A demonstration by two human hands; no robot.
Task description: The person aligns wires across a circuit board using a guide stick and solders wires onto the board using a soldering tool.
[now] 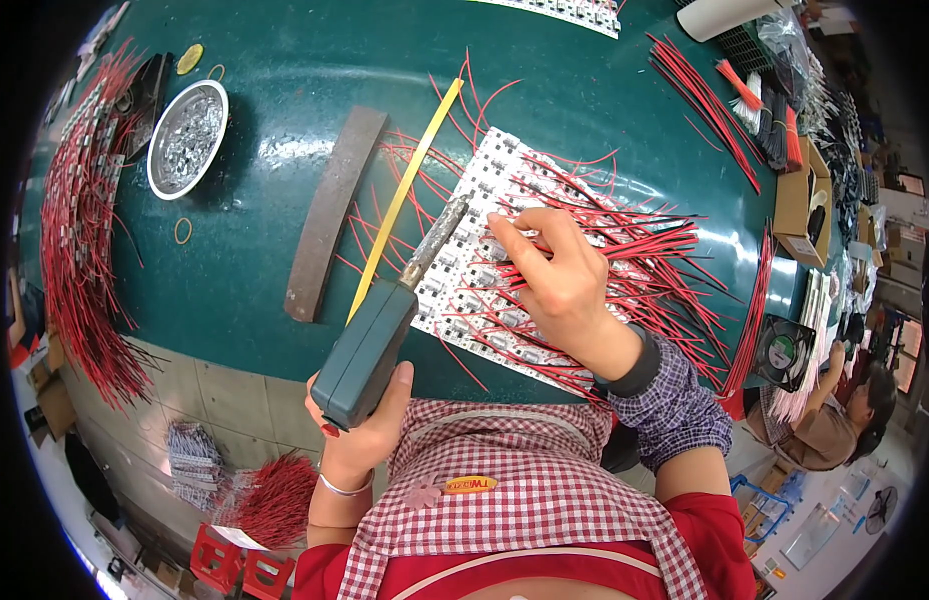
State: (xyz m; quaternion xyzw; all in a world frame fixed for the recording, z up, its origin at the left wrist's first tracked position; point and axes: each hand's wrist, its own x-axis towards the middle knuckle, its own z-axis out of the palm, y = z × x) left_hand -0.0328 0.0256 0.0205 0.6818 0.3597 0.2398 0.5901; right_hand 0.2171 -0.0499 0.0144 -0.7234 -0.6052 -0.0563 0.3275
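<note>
My left hand [377, 432] grips the dark green body of a soldering gun [363, 345]. Its metal tip slants up over a white panel of small circuit boards [437, 302]. Above that panel my right hand [568, 285] is closed, with thumb and forefinger close to the board surface near the tip. A bundle of red and black wires [655, 243] gathers into this hand and fans out to the right. What lies right at the fingertips is too small to make out. More loose red wires spread across the panel and beyond its edges.
Left of the panel lie a yellow strip [410, 185] and a brown flat bar [335, 215]. A white bowl of metallic scraps [188, 140] stands further left, near a heap of wired boards [80, 240]. At right are a cardboard box [805, 205], a fan [785, 350] and a seated person [835, 415].
</note>
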